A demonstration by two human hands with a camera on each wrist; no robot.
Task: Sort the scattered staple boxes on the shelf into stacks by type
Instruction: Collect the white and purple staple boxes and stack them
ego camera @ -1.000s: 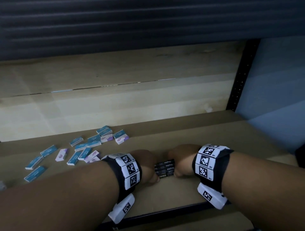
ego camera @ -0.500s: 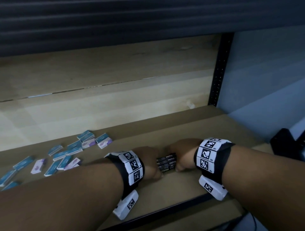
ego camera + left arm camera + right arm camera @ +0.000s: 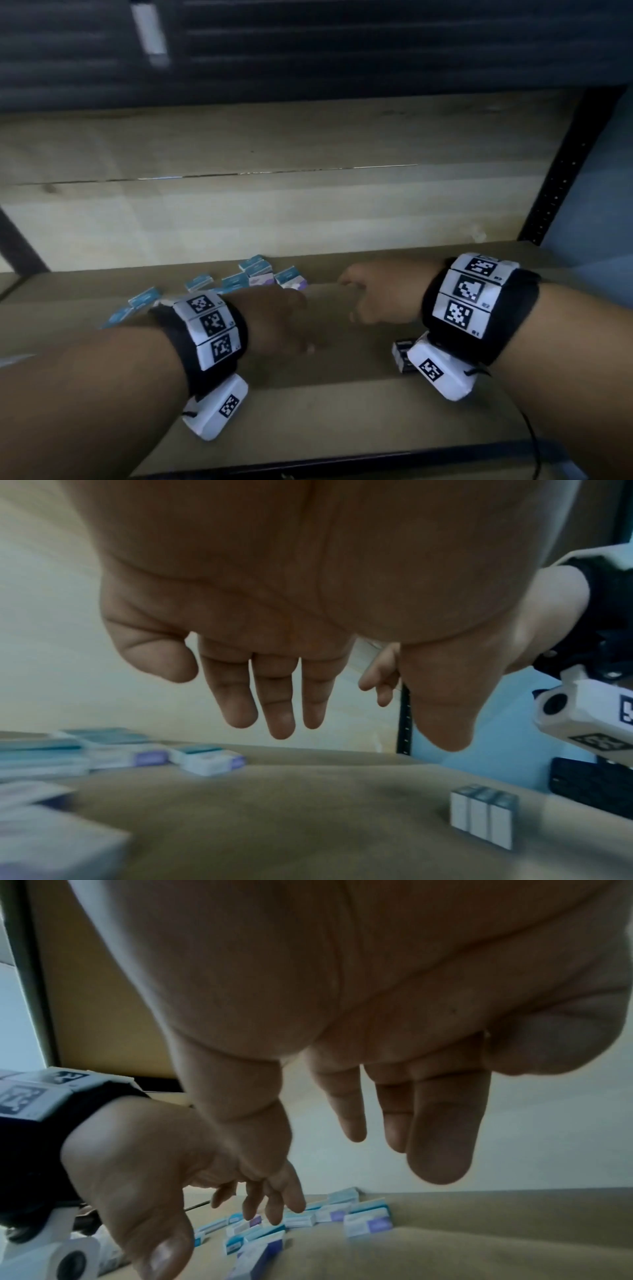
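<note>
The black front edge of the shelf runs nearest, with bare brown board just behind it. On that board, near the front and partly hidden under the right wrist's camera mount, stands a tight set of dark staple boxes, white ends showing side by side; any print on them is too blurred to read. Both arms reach in over the shelf. The left hand hangs palm down with its fingers loosely extended and nothing in them. The right hand also hangs above the board, fingers relaxed and slightly bent, holding nothing. Between the two hands and rightward toward the black perforated upright, the board lies open. The wristbands carry square black-and-white marker patterns with small codes beside them, too small to make out. Farther back and to the left, the scattered teal and purple-white boxes lie in a loose cluster, some overlapping, close to the pale wooden back panel; their labels are unreadable. Above, the dark underside of the next shelf level closes the space.
</note>
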